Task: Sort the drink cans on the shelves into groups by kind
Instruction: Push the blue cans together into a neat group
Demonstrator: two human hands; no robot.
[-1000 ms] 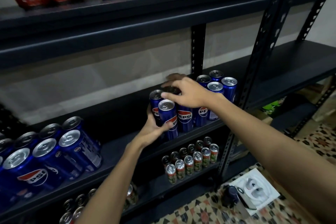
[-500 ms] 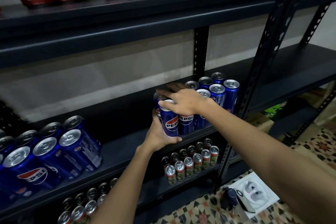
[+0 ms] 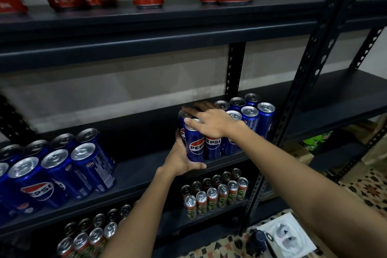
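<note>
On the middle shelf (image 3: 146, 174), the left hand (image 3: 180, 161) is cupping the near-left blue can (image 3: 194, 144) low w/ thumb under, the right hand (image 3: 211, 121) is lying flat, fingers straight, on the can tops, probably steadying; best pushing it snug vs the can cluster (image 3: 245, 119) to its right, keeping it upright.

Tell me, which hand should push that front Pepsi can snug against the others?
Probably the left hand. It already cups the front Pepsi can from its outer side, so it can press it toward the group. The right hand only lies flat across the can tops.
</note>
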